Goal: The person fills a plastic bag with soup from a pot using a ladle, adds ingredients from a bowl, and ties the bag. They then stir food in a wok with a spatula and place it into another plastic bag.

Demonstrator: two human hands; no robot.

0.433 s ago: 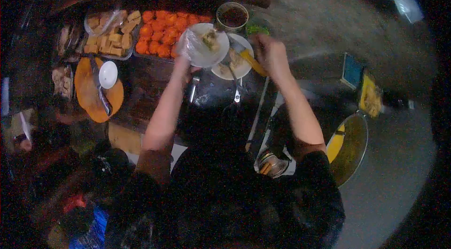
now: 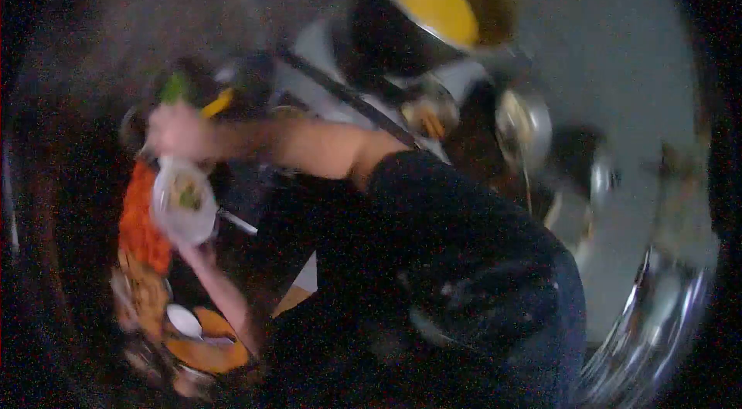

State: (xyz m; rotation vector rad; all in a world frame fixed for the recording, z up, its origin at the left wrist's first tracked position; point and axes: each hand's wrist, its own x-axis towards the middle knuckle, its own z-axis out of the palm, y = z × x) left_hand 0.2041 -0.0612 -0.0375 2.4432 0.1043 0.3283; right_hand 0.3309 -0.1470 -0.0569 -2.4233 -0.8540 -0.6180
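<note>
Orange food (image 2: 139, 224), which sat at top centre 0.4 s ago, now lay at the left edge, because my view had rolled sideways and blurred. My left hand (image 2: 195, 248) held the plate (image 2: 184, 200) from below, fingers hidden under it, so I could not tell their exact curl; the plate carried a small greenish-brown portion and hung over the orange food, where before it was raised near the jar. My right hand (image 2: 176, 131) was clenched around a yellow tool (image 2: 218, 103), just above the plate, with something green (image 2: 173, 88) at its far side. The yellow-lined pan (image 2: 433, 0), earlier at lower right, now stood at top centre. The orange board (image 2: 207, 347) with its white lid (image 2: 184, 321) had shifted from the left to the bottom left. My dark shirt (image 2: 448, 254) covered the middle of the view. The second plate, the jar and the fried pieces seen earlier were blurred beyond recognition or hidden behind my arms. Shiny metal (image 2: 657, 316) at right was smeared and unidentifiable.
</note>
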